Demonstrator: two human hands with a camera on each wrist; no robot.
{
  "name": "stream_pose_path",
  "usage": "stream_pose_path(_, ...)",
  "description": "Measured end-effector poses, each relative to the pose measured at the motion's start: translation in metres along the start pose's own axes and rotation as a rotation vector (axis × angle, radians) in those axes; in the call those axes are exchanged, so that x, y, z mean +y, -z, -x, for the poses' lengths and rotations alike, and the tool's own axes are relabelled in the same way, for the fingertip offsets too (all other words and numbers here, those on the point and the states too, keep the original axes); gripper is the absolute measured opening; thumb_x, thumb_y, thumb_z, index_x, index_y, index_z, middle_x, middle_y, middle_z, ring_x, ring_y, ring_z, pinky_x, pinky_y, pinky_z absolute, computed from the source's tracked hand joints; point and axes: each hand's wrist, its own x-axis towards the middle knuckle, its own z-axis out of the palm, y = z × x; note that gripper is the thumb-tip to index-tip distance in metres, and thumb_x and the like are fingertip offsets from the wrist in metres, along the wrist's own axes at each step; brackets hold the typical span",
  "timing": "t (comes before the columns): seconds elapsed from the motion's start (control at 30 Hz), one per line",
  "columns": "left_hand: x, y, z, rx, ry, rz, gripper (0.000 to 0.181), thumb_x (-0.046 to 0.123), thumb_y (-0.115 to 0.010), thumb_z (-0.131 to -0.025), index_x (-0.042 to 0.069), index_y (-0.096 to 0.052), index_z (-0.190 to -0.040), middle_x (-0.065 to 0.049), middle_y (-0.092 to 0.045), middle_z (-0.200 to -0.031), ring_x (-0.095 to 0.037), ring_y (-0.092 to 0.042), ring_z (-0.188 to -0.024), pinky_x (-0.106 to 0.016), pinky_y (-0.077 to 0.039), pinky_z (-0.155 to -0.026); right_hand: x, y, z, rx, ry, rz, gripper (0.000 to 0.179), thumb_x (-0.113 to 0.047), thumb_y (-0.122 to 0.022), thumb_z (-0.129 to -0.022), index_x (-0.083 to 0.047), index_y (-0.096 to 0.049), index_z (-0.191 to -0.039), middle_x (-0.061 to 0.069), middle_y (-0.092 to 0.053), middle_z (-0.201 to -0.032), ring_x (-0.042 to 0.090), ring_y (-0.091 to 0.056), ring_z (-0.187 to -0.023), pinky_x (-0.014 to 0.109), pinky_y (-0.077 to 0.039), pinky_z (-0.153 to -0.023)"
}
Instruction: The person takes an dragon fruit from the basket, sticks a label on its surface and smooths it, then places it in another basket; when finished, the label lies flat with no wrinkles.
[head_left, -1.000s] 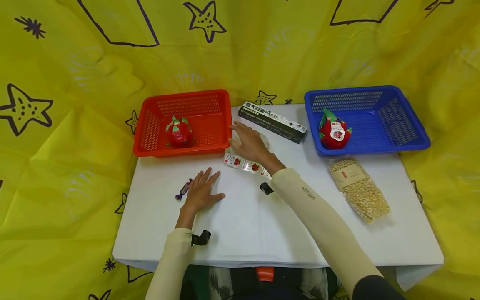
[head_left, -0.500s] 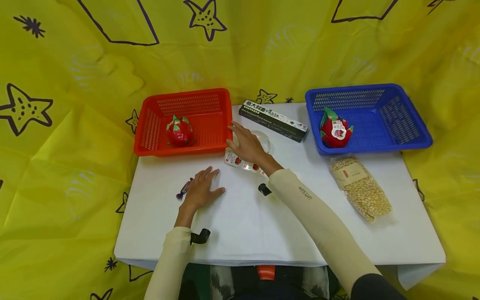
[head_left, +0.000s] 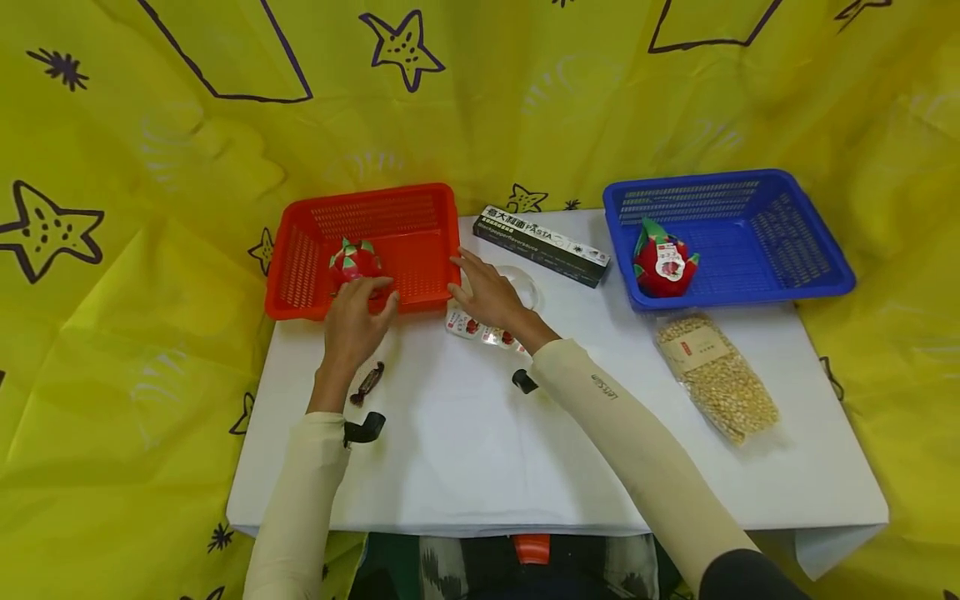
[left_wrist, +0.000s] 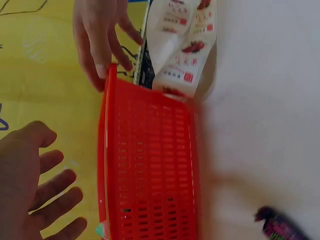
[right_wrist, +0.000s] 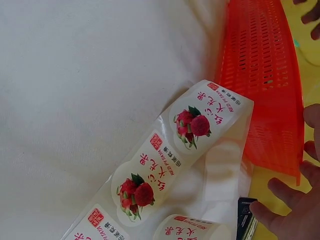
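My left hand [head_left: 356, 321] is over the front rim of the red basket [head_left: 420, 302], fingers spread and lightly bent. Just beyond its fingertips sits a red dragon fruit [head_left: 354, 258] inside the basket, partly hidden by the hand. At the basket's right rim is my right hand [head_left: 487, 293], its fingertips on or close to the edge; firm contact cannot be told. Beneath that hand lies a roll of dragon fruit stickers [right_wrist: 145, 175], its printed strip unrolled on the white table. A wrapped candy [head_left: 367, 384] lies near my left wrist.
Behind the stickers lies a pasta box [head_left: 542, 245]. To the right, a blue basket [head_left: 780, 250] holds another dragon fruit [head_left: 666, 265] bearing a sticker. A bag of pale kernels [head_left: 718, 379] lies before it. Yellow cloth [head_left: 495, 100] hangs behind the table [head_left: 570, 467].
My left hand has risen from beside the candy and moved forward and left to the red basket's front rim. The right hand stays at the basket's right edge, nearly still.
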Motion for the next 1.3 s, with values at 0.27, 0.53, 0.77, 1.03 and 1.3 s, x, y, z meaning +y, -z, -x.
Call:
stream_pose_path(0.27,-0.028,0.008,-0.045,-0.113,0.124,-0.071,0.053,0.022,-0.072,-0.100,0.002,-0.056,-0.147,-0.029,-0.041,-0.158,-0.052,-0.037,-0.138,-0.067,-0.036,-0.111,-0.002,0.001,0.001,-0.028,-0.012,0.030,0.065,-0.039,-0.055,-0.110,-0.017,-0.032,-0.167,-0.001,-0.012,-0.179,0.033,-0.032,-0.158,0.057,-0.036,-0.124)
stream_pose_path(0.53,-0.051,0.013,-0.077,-0.326,0.294,-0.125,0.072,0.029,-0.068,-0.100,0.004,-0.036,-0.160,-0.033,-0.017,-0.168,-0.062,-0.016,-0.148,-0.076,-0.032,-0.114,-0.005,0.004,-0.001,-0.056,-0.021,0.056,0.065,-0.038,-0.055,-0.110,-0.017,-0.032,-0.167,0.000,-0.011,-0.179,0.034,-0.037,-0.155,0.058,-0.041,-0.120)
stream_pose_path(0.77,-0.059,0.013,-0.086,-0.471,0.406,-0.060,0.081,0.034,-0.064,-0.100,0.003,-0.026,-0.164,-0.039,-0.011,-0.166,-0.066,-0.014,-0.147,-0.079,-0.031,-0.113,-0.008,0.002,-0.002,-0.069,-0.018,0.052,0.066,-0.039,-0.055,-0.111,-0.018,-0.030,-0.168,-0.002,-0.009,-0.180,0.034,-0.038,-0.154,0.058,-0.041,-0.120)
stream_pose_path(1.03,-0.056,-0.003,-0.089,-0.430,0.429,-0.073,0.070,0.030,-0.070,-0.097,0.003,-0.038,-0.153,-0.035,-0.012,-0.166,-0.061,-0.021,-0.146,-0.074,-0.040,-0.110,-0.007,0.005,0.000,-0.059,-0.030,0.056,0.065,-0.038,-0.056,-0.110,-0.018,-0.032,-0.167,-0.001,-0.011,-0.179,0.033,-0.038,-0.154,0.057,-0.042,-0.120)
stream_pose_path(1.3,-0.054,-0.011,-0.095,-0.394,0.411,-0.061,0.065,0.026,-0.075,-0.093,-0.001,-0.046,-0.144,-0.034,-0.013,-0.167,-0.062,-0.018,-0.147,-0.074,-0.041,-0.109,-0.003,0.005,-0.001,-0.048,-0.034,0.043,0.065,-0.037,-0.057,-0.110,-0.018,-0.032,-0.167,-0.002,-0.011,-0.179,0.033,-0.040,-0.153,0.056,-0.043,-0.119)
